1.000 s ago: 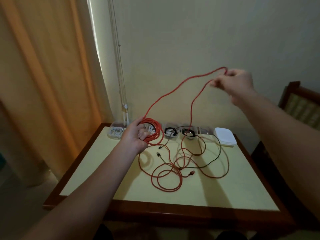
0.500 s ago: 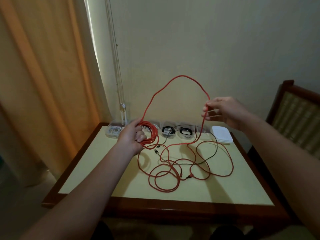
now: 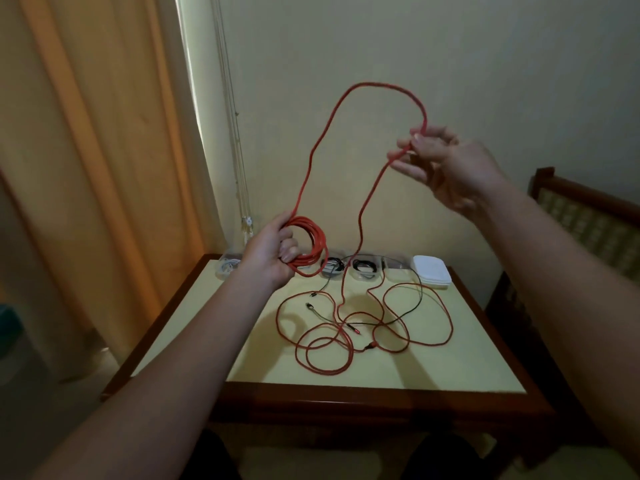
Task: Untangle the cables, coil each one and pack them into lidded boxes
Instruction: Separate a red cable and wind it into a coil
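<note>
My left hand (image 3: pixel 273 251) grips the coil (image 3: pixel 308 244) of red cable (image 3: pixel 360 216); my right hand (image 3: pixel 446 168) pinches its raised loop above the table (image 3: pixel 467 358).

head-worn, facing down at table (image 3: pixel 450 368)

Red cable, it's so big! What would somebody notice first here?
First comes the red cable, arching high in front of the wall between both hands. The left hand grips a neat coil of it above the table's far edge, and the right hand pinches the loop higher up on the right. Below, the rest sprawls in loose loops over the yellow table, crossed by a thin black cable.
</note>
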The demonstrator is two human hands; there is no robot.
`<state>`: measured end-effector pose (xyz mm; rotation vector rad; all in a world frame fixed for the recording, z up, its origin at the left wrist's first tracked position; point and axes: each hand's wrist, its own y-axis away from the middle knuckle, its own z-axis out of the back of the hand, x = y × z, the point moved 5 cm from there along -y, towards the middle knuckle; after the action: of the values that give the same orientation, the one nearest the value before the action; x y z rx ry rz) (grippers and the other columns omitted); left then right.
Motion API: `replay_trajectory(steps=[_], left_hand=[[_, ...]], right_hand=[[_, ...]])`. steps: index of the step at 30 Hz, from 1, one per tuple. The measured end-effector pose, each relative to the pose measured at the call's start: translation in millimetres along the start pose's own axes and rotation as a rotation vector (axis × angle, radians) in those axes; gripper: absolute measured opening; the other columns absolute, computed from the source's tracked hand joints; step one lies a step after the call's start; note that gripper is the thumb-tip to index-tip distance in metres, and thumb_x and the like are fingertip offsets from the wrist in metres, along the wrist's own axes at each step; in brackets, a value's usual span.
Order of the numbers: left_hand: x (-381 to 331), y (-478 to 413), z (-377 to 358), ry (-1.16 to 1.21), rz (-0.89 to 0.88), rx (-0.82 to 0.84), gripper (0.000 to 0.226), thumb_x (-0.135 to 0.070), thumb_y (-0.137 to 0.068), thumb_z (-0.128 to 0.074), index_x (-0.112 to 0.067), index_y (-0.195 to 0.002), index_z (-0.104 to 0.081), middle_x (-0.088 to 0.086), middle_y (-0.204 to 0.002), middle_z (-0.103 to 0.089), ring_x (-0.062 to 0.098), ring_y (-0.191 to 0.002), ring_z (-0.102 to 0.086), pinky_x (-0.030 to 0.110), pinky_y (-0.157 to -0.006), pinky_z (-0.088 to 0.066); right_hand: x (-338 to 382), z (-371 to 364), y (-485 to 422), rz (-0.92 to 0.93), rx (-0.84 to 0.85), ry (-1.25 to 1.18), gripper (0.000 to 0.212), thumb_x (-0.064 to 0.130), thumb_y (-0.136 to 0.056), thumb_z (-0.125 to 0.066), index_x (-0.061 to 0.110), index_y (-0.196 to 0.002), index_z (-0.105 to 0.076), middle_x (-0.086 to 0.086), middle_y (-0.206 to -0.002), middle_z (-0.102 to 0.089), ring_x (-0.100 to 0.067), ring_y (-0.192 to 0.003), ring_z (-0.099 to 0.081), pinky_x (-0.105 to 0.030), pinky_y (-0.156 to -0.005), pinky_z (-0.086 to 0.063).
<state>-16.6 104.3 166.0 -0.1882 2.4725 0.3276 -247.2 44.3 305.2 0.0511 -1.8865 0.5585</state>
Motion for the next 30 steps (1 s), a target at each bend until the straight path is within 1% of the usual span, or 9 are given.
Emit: replay_trajectory(steps=[4, 9, 13, 17, 23, 25, 27, 28, 30], left_hand=[[-14, 20, -18, -0.012, -0.040, 0.053, 0.014, -0.020, -0.098, -0.060, -0.016, -0.086, -0.055, -0.009, -0.043, -0.022, 0.006, -0.029, -0.017, 0.017, -0.028, -0.014], [-24, 33, -24, -0.027, -0.063, 0.062, 0.015, -0.021, -0.098, -0.061, -0.015, -0.085, -0.055, -0.009, -0.044, -0.022, 0.006, -0.030, -0.017, 0.017, -0.028, -0.015], [-27, 31, -19, -0.034, -0.073, 0.047, 0.007, -0.019, -0.098, -0.061, -0.014, -0.093, -0.059, -0.008, -0.047, -0.024, 0.005, -0.031, -0.017, 0.017, -0.028, -0.016], [-21, 26, -17, -0.055, -0.058, 0.049, 0.009, -0.018, -0.097, -0.062, -0.014, -0.090, -0.058, -0.008, -0.046, -0.023, 0.005, -0.031, -0.017, 0.017, -0.029, -0.015], [-7, 3, 20, -0.036, -0.013, -0.025, 0.011, -0.018, -0.097, -0.062, -0.014, -0.088, -0.057, -0.008, -0.045, -0.023, 0.005, -0.030, -0.017, 0.018, -0.028, -0.016], [1, -9, 41, -0.033, 0.016, -0.070, 0.013, -0.018, -0.098, -0.060, -0.012, -0.087, -0.057, -0.008, -0.045, -0.024, 0.005, -0.029, -0.017, 0.018, -0.027, -0.016], [10, -19, 63, -0.038, 0.046, -0.120, 0.014, -0.017, -0.099, -0.058, -0.010, -0.087, -0.057, -0.007, -0.043, -0.024, 0.005, -0.028, -0.017, 0.019, -0.026, -0.016], [14, -23, 73, -0.043, 0.056, -0.151, 0.015, -0.016, -0.099, -0.058, -0.011, -0.085, -0.056, -0.007, -0.043, -0.024, 0.005, -0.028, -0.017, 0.019, -0.026, -0.015], [22, -30, 90, -0.052, 0.075, -0.200, 0.015, -0.016, -0.098, -0.060, -0.012, -0.084, -0.058, -0.008, -0.044, -0.022, 0.005, -0.029, -0.016, 0.019, -0.027, -0.015]], right_hand=[[35, -7, 6, 0.107, -0.042, 0.044, 0.007, 0.000, -0.101, -0.054, 0.005, -0.103, -0.056, -0.013, -0.093, -0.070, -0.027, -0.088, -0.075, -0.034, -0.078, -0.062], [12, 8, 16, 0.048, -0.142, 0.162, 0.007, -0.002, -0.101, -0.051, 0.003, -0.104, -0.055, -0.017, -0.100, -0.067, -0.025, -0.089, -0.074, -0.034, -0.078, -0.063], [4, 29, 1, 0.058, -0.300, 0.082, 0.014, -0.005, -0.102, -0.049, 0.006, -0.094, -0.054, -0.015, -0.096, -0.067, -0.023, -0.082, -0.074, -0.029, -0.069, -0.061], [-12, 40, -13, 0.022, -0.450, 0.003, 0.017, -0.008, -0.100, -0.050, 0.006, -0.090, -0.053, -0.015, -0.093, -0.065, -0.022, -0.079, -0.071, -0.026, -0.065, -0.060], [-91, 43, -13, -0.160, -0.565, 0.087, 0.019, -0.013, -0.092, -0.061, 0.005, -0.086, -0.057, -0.013, -0.095, -0.064, -0.024, -0.092, -0.070, -0.029, -0.070, -0.062], [-123, 49, -14, -0.260, -0.633, 0.110, 0.015, -0.015, -0.090, -0.062, -0.002, -0.097, -0.061, -0.015, -0.098, -0.064, -0.027, -0.092, -0.070, -0.033, -0.075, -0.063], [-153, 50, -15, -0.368, -0.663, 0.035, 0.030, -0.018, -0.090, -0.059, -0.009, -0.118, -0.058, -0.018, -0.106, -0.064, -0.029, -0.085, -0.069, -0.037, -0.079, -0.063], [-163, 47, -17, -0.416, -0.654, -0.022, 0.033, -0.020, -0.090, -0.056, -0.011, -0.122, -0.055, -0.019, -0.111, -0.062, -0.030, -0.086, -0.068, -0.036, -0.080, -0.062], [-179, 40, -24, -0.495, -0.621, -0.169, 0.025, -0.020, -0.092, -0.053, -0.012, -0.116, -0.057, -0.023, -0.119, -0.060, -0.034, -0.100, -0.066, -0.036, -0.079, -0.061]])
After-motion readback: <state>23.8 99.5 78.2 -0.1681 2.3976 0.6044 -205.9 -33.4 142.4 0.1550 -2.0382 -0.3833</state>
